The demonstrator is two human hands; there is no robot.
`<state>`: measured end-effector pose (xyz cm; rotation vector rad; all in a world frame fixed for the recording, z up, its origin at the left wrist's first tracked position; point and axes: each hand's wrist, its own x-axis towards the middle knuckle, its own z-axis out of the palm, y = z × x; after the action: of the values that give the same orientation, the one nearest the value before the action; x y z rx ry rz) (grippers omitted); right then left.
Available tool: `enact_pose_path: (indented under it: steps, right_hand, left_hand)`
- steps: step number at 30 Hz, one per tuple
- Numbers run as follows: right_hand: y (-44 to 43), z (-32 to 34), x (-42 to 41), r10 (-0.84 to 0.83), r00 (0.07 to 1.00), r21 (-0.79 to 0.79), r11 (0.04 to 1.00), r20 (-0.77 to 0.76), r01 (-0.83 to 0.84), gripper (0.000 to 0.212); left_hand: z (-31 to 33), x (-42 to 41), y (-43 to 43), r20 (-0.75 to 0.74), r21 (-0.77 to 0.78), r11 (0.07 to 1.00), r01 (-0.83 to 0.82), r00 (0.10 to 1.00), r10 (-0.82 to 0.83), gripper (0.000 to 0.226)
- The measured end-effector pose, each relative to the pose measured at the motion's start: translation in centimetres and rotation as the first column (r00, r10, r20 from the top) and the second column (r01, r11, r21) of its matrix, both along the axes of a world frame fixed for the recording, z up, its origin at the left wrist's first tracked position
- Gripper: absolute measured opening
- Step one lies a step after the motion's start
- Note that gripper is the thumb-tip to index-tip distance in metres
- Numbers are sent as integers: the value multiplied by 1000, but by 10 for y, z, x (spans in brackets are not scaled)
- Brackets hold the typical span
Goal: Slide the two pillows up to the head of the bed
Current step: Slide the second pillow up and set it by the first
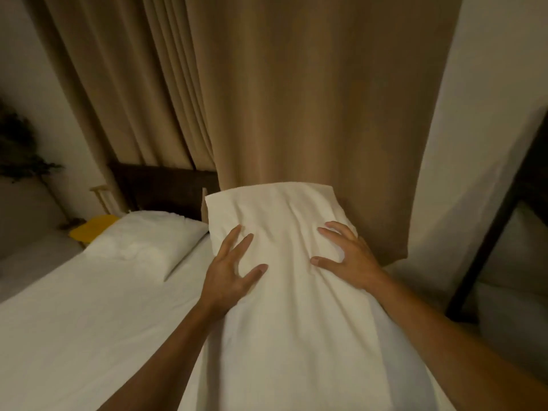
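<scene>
A cream pillow (284, 221) lies lengthwise in front of me, its far end against the tan curtain at the head of the bed. My left hand (229, 272) presses flat on its left side with fingers spread. My right hand (347, 256) presses on its right side, fingers spread and slightly clawed into the fabric. A second white pillow (142, 241) lies to the left at the dark headboard (166, 191), untouched. The white sheet of the bed (74, 330) spreads below both.
Tan curtains (311, 99) hang behind the bed head. A yellow object (89, 229) sits beyond the left pillow, with a dark plant (20, 149) at far left. A dark frame (498, 232) stands at the right by the wall.
</scene>
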<state>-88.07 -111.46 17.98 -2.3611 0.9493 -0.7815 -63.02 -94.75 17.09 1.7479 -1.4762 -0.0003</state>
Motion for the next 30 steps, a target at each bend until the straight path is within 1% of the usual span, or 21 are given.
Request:
enact_pose_path:
  steps: [2, 6, 9, 13, 15, 18, 22, 26, 30]
  right_hand:
    - [-24, -5, 20, 68, 998, 5, 998, 2, -68, 86]
    - [-78, -12, 61, 161, 987, 26, 987, -7, -161, 79]
    - [-123, -20, 94, 276, 961, 83, 958, -8, -274, 82]
    - [-185, -33, 134, 393, 919, 109, 915, -19, -389, 92]
    - [-214, -36, 154, 454, 890, 119, 887, -46, -446, 96]
    - [-251, -41, 183, 543, 835, 135, 837, -83, -531, 100]
    - [-291, -57, 230, 643, 758, 164, 764, -109, -624, 96]
    - [-319, -84, 283, 712, 690, 221, 700, -133, -679, 95]
    - [-343, -119, 332, 753, 632, 239, 658, -186, -714, 85]
  left_hand:
    - [-4, 13, -15, 10, 0, 1000, -31, 999, 31, 78]
    - [-18, 34, -43, -39, 12, 990, -141, 989, 141, 74]
    - [-29, 44, -66, -68, 11, 973, -232, 970, 232, 73]
    - [-43, 49, -101, -86, 39, 934, -354, 930, 356, 73]
    - [-48, 51, -120, -108, 57, 906, -419, 900, 423, 73]
    - [-62, 52, -145, -147, 37, 854, -519, 843, 518, 75]
    - [-86, 61, -169, -164, 56, 786, -616, 771, 616, 74]
    - [-117, 84, -193, -175, 59, 717, -695, 700, 692, 73]
    - [-152, 113, -213, -209, 91, 676, -731, 650, 730, 73]
